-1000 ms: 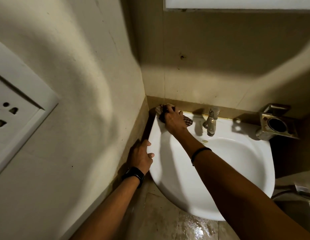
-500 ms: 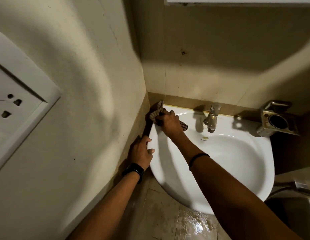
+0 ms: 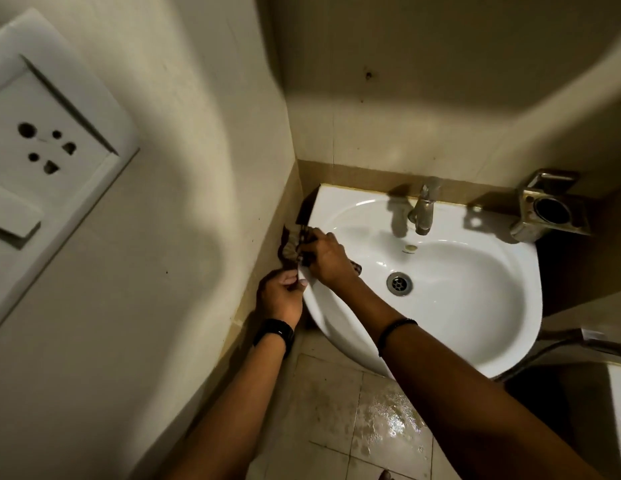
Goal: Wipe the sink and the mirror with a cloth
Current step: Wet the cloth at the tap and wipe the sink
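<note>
- A white sink point(image 3: 468, 327) fills the corner, its tap point(image 3: 421, 213) at the back wall, a metal holder point(image 3: 544, 211) to the right and a socket plate point(image 3: 49, 147) on the left wall, which crowds the rim.
- The cloth point(image 3: 295, 245) is bunched on the sink's left rim (no clear long axis).
- My right hand point(image 3: 324, 259) is clamped on the cloth; my left hand point(image 3: 281, 297) is curled closed at the rim just below, pinching what seems the cloth's edge.
</note>
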